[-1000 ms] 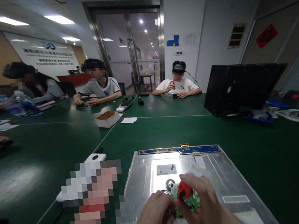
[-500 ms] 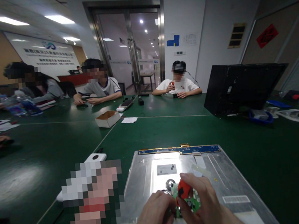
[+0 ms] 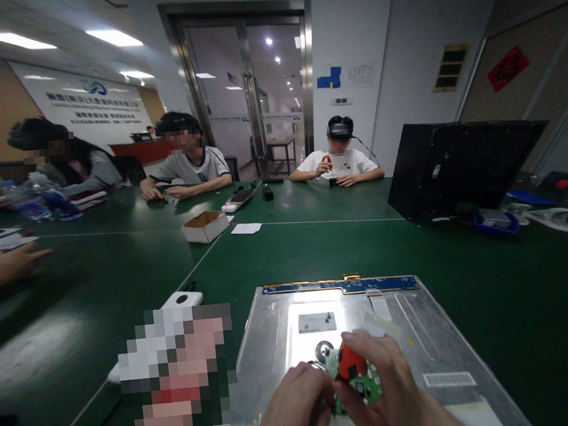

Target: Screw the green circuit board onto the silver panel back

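A red-and-black screwdriver (image 3: 350, 360) is gripped by its handle between the thumb and fingers of my right hand (image 3: 394, 390). Its shaft and tip are hidden near my left fingertips. Beneath it lies a green circuit board (image 3: 373, 385) on a silver metal panel (image 3: 410, 325). My left hand (image 3: 297, 402) is closed at the board's left edge, fingers pressed together. What they pinch is hidden. A round metal part (image 3: 324, 351) shows just beyond the board. Along the panel's far edge runs a blue circuit strip (image 3: 381, 284).
To the left lie a white power bank (image 3: 184, 299) and a blurred-out pinkish item (image 3: 192, 356). An open carton (image 3: 205, 228) stands farther off. A black monitor (image 3: 465, 165) is at the right. A co-worker's hand (image 3: 5, 270) reaches in from the left; other people sit across the table.
The screwdriver handle has shifted or turned very slightly in my right hand. My left hand stays put. At the far left, a co-worker's hand has moved farther in over the table, fingers outstretched.
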Demonstrator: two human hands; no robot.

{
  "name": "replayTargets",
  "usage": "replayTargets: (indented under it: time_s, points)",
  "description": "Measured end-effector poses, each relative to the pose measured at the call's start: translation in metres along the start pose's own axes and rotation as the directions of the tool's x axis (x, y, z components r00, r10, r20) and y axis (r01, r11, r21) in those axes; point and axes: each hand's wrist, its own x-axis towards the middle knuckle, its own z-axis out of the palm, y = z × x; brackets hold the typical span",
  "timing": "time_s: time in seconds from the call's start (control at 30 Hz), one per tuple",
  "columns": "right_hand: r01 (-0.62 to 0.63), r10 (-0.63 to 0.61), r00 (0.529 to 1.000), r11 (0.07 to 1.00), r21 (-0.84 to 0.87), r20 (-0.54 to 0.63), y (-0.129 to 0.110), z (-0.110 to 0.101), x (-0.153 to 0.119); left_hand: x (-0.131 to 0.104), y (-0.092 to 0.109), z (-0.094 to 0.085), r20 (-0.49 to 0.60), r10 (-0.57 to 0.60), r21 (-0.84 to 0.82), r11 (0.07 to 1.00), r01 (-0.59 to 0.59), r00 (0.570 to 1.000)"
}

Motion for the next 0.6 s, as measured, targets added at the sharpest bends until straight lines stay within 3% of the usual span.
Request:
replayTargets:
  time_s: [0.27, 0.6]
  points:
    - [0.004, -0.004, 1.000, 1.000, 0.021, 0.017, 0.003, 0.000, -0.004, 0.001, 0.005, -0.005, 0.021, 0.006, 0.000, 1.000, -0.006, 1.000]
    - [-0.006, 0.006, 1.000, 1.000, 0.023, -0.030, -0.005, 0.001, 0.010, -0.002, -0.008, 0.004, 0.042, 0.003, 0.007, 1.000, -0.003, 0.999]
